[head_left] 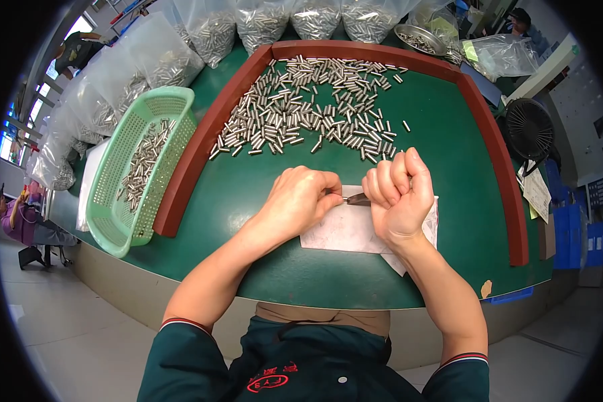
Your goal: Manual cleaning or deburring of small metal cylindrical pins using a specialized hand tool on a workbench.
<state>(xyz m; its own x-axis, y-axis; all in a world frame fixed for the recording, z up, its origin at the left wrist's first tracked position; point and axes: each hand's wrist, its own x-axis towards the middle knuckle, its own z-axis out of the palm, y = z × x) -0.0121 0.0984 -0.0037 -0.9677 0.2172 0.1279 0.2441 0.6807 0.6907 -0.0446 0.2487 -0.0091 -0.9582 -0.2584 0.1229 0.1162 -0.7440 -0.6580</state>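
My left hand (300,199) pinches a small metal pin at its fingertips, over a white sheet of paper (342,231) on the green table (261,181). My right hand (398,193) is closed in a fist around a dark pointed tool (356,199), whose tip meets the pin between the two hands. Beyond my hands lies a wide spread of several short silver metal pins (308,110). A light green plastic basket (144,161) at the left holds more of the same pins.
A reddish-brown raised border (201,144) frames the work area on three sides. Clear plastic bags of pins (261,23) line the back and left. A metal dish (421,38) and a black fan (528,127) stand at the right. Another person (23,221) sits at far left.
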